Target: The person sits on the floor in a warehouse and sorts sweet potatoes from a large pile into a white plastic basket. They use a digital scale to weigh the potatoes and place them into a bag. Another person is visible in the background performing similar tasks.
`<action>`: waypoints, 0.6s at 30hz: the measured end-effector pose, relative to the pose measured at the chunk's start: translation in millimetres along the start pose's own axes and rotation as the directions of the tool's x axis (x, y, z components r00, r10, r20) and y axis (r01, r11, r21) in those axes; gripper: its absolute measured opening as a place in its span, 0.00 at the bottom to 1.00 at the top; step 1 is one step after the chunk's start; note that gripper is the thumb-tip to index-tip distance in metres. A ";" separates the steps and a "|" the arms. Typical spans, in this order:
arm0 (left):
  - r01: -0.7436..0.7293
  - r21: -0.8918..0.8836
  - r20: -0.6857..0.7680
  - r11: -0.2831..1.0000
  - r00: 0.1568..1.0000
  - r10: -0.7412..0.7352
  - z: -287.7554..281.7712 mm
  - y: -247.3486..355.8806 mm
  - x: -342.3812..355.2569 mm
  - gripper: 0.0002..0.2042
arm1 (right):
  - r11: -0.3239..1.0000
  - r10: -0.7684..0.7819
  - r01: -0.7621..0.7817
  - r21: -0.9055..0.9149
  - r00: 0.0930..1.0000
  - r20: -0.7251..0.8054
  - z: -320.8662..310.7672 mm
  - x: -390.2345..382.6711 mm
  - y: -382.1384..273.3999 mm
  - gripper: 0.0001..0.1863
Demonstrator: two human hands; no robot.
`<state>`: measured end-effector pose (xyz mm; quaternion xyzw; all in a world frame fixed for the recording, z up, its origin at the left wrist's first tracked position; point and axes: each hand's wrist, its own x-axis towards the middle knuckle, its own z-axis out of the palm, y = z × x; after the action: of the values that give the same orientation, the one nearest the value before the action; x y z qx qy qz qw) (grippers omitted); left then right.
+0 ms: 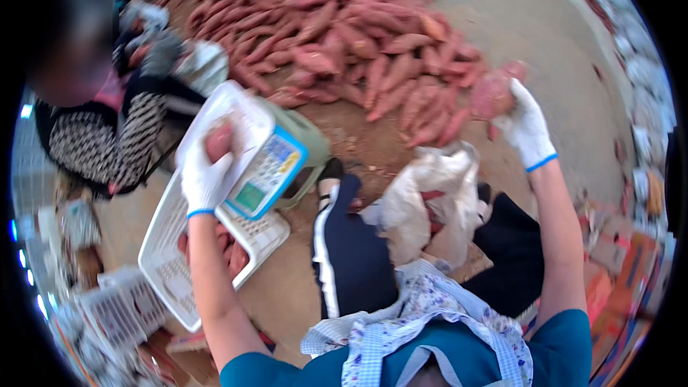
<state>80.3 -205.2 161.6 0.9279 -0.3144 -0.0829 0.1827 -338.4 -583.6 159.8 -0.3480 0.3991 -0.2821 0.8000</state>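
My gloved left hand (204, 179) grips a sweet potato (219, 140) over the white tray (236, 107) of a scale with a blue-rimmed keypad panel (269, 172). Below that arm is a white plastic basket (158, 251) with sweet potatoes (233, 254) in it. My gloved right hand (522, 122) is raised at the right, holding a large pinkish sweet potato (491, 93) beside the big pile (344, 36). An open whitish sack (401, 201) with a few sweet potatoes inside stands between my legs.
A co-worker in a checked sleeve (82, 143) sits at the left near another white sack (204, 68). Stacked plastic crates (122, 304) are at the lower left. Cartons (620, 258) lie at the lower right, and wrapped bundles (641, 107) line the right side of the concrete floor (566, 43).
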 end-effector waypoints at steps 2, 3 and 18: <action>-0.174 -0.062 -0.096 0.983 0.981 0.168 -0.4 26.6 -11.3 0.29 | 0.996 -0.033 0.033 0.084 0.999 0.002 -11.4 -35.6 0.4 0.28; -0.263 -0.120 -0.118 0.957 0.961 0.249 -5.9 54.1 -19.1 0.29 | 0.993 -0.056 0.057 0.107 0.998 -0.013 -16.9 -58.6 1.7 0.28; -0.849 -0.003 0.367 0.528 0.490 0.790 239.1 291.8 -136.4 0.12 | 0.829 0.030 -0.213 0.517 0.940 0.339 -37.5 -128.0 39.0 0.26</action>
<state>-252.9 -404.7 61.2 0.6494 -0.7502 -0.1081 0.0619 -429.8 -479.4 169.5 -0.1192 0.1898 -0.2723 0.9357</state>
